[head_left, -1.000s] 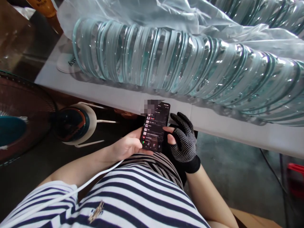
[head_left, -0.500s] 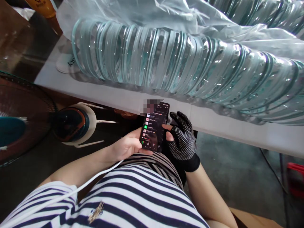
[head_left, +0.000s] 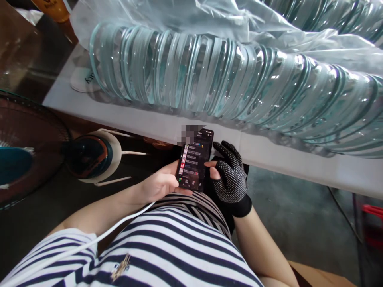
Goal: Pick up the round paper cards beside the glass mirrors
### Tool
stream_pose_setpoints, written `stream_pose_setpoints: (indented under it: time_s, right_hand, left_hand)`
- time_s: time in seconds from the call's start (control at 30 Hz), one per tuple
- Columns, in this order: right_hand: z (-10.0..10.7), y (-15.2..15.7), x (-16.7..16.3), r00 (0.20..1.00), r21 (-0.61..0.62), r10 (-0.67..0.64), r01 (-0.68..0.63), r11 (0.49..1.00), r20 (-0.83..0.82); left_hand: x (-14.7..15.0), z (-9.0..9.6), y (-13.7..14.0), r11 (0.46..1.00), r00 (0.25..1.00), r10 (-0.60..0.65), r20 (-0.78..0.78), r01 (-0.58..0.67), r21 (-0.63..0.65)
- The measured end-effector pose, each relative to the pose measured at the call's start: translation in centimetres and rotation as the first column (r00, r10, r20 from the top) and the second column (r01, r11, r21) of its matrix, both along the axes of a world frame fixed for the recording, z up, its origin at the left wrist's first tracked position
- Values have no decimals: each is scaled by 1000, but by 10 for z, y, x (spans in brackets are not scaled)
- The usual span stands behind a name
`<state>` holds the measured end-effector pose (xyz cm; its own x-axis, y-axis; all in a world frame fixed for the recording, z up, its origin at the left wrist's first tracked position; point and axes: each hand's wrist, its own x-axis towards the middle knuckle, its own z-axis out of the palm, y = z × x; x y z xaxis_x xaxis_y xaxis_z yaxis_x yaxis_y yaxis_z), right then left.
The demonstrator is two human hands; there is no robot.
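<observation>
My left hand (head_left: pixel 163 181) is bare and wrapped around the lower left of a smartphone (head_left: pixel 194 161), its thumb along the side. A dark list shows on the lit screen; part of the top left is blurred out. My right hand (head_left: pixel 230 181) wears a black dotted glove that leaves the thumb tip and one fingertip bare. That bare fingertip is at the phone's right edge, while the other fingers stretch forward, holding nothing. Beyond the phone, a long row of clear round glass pieces (head_left: pixel 206 75), like bowls on edge, rests on a white surface (head_left: pixel 269 159).
Clear plastic sheeting (head_left: pixel 215 16) lies behind the glass row. A fan (head_left: pixel 18 159) stands at the left beside a round white stool (head_left: pixel 116 159). A white cable (head_left: pixel 119 223) runs across my striped shirt. A red object (head_left: pixel 372 225) is at the far right.
The list on the phone screen has scrolled to different entries. My bare right fingertip has shifted slightly down along the phone's edge; my left hand keeps its hold.
</observation>
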<state>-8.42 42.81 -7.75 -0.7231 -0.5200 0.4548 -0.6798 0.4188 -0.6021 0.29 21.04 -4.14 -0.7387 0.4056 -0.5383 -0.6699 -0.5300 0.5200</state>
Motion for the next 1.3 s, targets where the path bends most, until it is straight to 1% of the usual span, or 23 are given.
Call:
stream_pose_setpoints:
  time_s: [0.07,0.23,0.5,0.57,0.63,0.73,0.8,0.93,1.2,1.3]
  right_hand:
    - [0,0,0,1000,-15,6,-6,1000,7]
    - [-3,1,-2,1000,56,-2,4,998,-25]
    - [-4,2,-2,999,65,19,-17,998,-28]
    - [-2,1,-2,1000,44,14,-13,999,-17]
    - [1,0,-1,1000,-3,16,-16,1000,8]
    - [3,0,0,998,-52,13,-10,999,53]
    - [2,1,0,999,-15,-9,10,1000,53]
    - [-3,3,-1,999,71,-4,6,997,-32]
    - [-3,1,-2,999,94,7,-3,996,-39]
    - [0,0,-4,1000,100,-7,7,995,-4]
  left_hand:
    - [-1,0,1,1000,1000,3,-2,-3,-5]
    - [1,-2,1,999,999,27,17,-27,-33]
    - [0,2,1,999,1000,16,17,-15,-39]
    - [-1,4,1,999,1000,9,5,-9,-31]
    - [-1,4,2,1000,1000,2,-14,-2,-18]
    - [0,2,2,1000,1000,21,-14,-21,8]
    - [1,0,2,999,999,34,-1,-34,10]
    - [1,-1,1,999,999,29,21,-29,-16]
    - [-1,1,2,998,999,26,40,-24,-50]
    - [0,0,2,999,999,26,32,-25,-40]
